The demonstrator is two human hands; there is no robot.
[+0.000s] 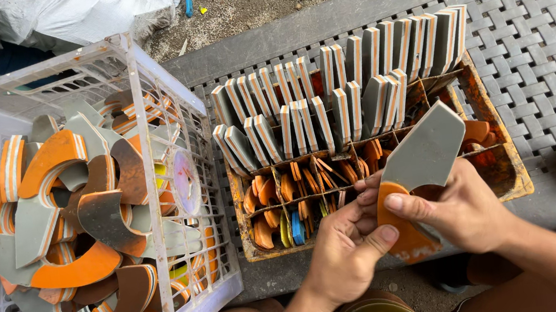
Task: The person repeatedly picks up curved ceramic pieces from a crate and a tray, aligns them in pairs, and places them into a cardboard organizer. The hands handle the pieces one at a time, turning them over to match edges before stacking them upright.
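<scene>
- Your left hand (343, 256) pinches the orange curved piece (399, 229), thumb on its lower edge.
- Your right hand (459, 209) grips the grey flat piece (425, 151) – both pieces held together over the rusty divided tray (517, 175).
- Further left – white crate (151, 190) heaped with cutouts.

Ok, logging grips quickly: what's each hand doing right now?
Left hand: closed, pinching the orange-and-grey curved piece.
Right hand: closed, gripping the same piece.
</scene>
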